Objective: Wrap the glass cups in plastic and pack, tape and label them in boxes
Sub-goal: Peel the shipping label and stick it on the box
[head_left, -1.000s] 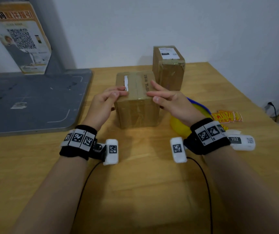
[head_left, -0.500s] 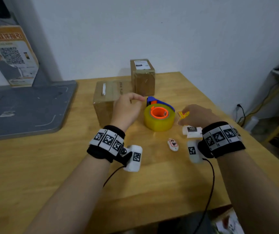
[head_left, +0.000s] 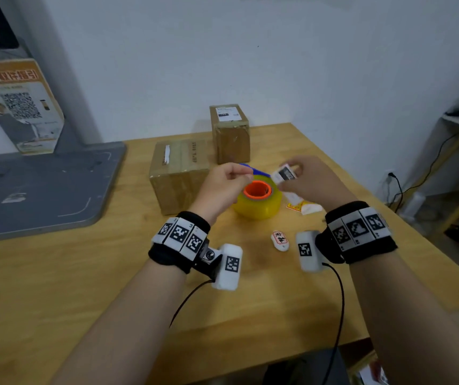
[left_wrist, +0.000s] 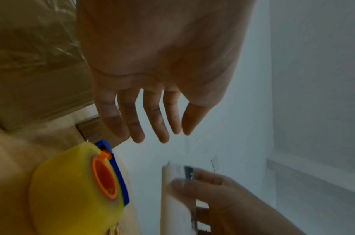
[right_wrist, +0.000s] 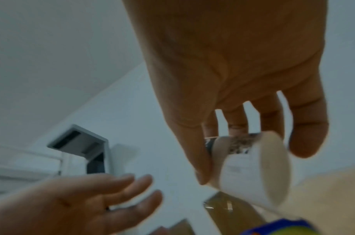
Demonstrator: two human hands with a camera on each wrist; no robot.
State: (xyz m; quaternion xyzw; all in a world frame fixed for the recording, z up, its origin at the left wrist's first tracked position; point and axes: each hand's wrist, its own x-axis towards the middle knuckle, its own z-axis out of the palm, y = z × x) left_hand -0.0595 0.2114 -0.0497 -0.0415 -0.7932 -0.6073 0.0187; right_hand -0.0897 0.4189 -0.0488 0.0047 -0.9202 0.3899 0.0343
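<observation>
Labels (head_left: 284,175) are what we're on now: a small white roll of them sits pinched in our right hand (head_left: 310,181), thumb on one side and fingers on the other, held up in the air just above the yellow tape dispenser (head_left: 259,201). Our left hand (head_left: 222,187) is empty, fingers relaxed and slightly spread in the wrist views, hovering just to the left of the roll with the fingertips pointing toward it.

So the key relation, as we read it: the roll lies directly to the right of the left hand, close but not touching, and its printed end faces that way. The left hand looks best placed to peel a label off while the right keeps hold of the roll.

The taped box (head_left: 179,176) that seems to need the label sits just beyond and left of our left hand, long side running away from us, no shipping label on top that we can see. Behind it stands the other box (head_left: 230,133), which already has a white label on its top.

Near our right wrist on the wooden table (head_left: 84,287) there's a small white tag with red print (head_left: 279,240), and some orange stickers (head_left: 295,205) poke out under the right hand. No glass cups visible anywhere, presumably already packed.
</observation>
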